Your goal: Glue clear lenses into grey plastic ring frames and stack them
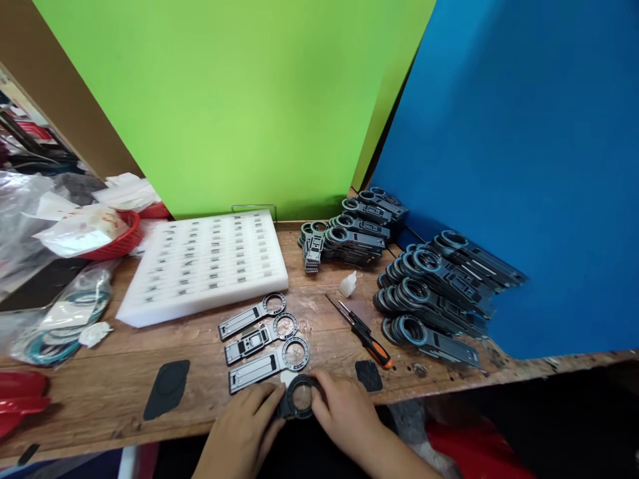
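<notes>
Both hands on one dark part at the near edge of the table. Left hand: fingers closed on the part beside its ring, narrow grip. Right hand: thumb and fingers curled on the right side of the ring, holding it. The part's lower portion is hidden by the left hand.

Just beyond the part: three grey pieces, side by side, rings to the right, flat on the table. Behind them, a white foam block with rows of small items set in it. Right of the pieces: a screwdriver, orange and black handle, a thin tool alongside; a black pad near the right hand; a small white bottle farther back.

Stacks of ringed parts: one group by the green panel, another by the blue panel. Left side: a red basket with white paper, a bag of teal rings, a dark pad.
</notes>
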`<state>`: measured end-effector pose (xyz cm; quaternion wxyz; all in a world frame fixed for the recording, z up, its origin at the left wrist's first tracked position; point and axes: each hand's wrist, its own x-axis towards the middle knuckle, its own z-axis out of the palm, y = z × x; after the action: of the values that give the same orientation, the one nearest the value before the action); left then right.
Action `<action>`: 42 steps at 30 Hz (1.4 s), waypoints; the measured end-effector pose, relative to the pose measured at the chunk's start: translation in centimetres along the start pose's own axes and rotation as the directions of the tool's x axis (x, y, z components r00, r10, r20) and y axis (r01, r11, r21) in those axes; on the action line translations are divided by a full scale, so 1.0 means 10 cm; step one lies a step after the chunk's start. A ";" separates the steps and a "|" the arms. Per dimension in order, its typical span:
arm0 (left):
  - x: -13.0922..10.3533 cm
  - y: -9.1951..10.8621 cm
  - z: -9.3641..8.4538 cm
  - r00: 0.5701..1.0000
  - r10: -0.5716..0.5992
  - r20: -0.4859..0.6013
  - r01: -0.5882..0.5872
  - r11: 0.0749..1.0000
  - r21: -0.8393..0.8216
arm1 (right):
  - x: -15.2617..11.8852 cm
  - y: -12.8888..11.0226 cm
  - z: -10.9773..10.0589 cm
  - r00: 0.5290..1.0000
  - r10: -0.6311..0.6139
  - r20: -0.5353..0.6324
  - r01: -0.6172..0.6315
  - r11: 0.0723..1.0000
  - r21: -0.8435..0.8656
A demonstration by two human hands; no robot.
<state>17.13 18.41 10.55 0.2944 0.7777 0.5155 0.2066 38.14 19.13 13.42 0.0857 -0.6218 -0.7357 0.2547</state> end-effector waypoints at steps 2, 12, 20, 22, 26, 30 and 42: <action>-0.01 -0.06 0.04 0.999 0.039 -0.024 -0.038 0.998 0.055 | 0.03 0.00 0.02 1.000 -0.016 -0.021 0.014 0.999 -0.051; -0.01 -0.16 0.04 0.976 0.185 -0.115 -0.148 0.952 0.269 | 0.15 0.18 0.11 0.973 -0.076 -0.218 0.074 0.997 -0.015; 0.09 -0.46 -0.22 0.837 0.119 -0.535 0.017 0.970 0.242 | 0.17 0.24 0.18 0.955 -0.073 -0.289 0.109 0.988 0.111; 0.12 -0.49 -0.22 0.810 0.062 -0.583 0.069 0.977 0.201 | 0.18 0.24 0.17 0.955 -0.085 -0.284 0.124 0.985 0.122; 0.12 -0.47 -0.18 0.800 0.087 -0.594 0.049 0.977 0.209 | 0.19 0.22 0.17 0.951 -0.108 -0.290 0.139 0.986 0.088; 0.11 -0.45 -0.18 0.807 0.090 -0.584 0.053 0.973 0.223 | 0.19 0.21 0.16 0.949 -0.111 -0.297 0.149 0.983 0.110; 0.10 -0.47 -0.16 0.819 0.023 -0.573 0.080 0.985 0.154 | 0.19 0.27 0.15 0.959 -0.085 -0.270 0.162 0.947 0.278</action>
<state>13.30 21.13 8.58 0.0614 0.6942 0.6075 0.3810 39.44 20.77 10.53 0.2878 -0.5815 -0.7096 0.2748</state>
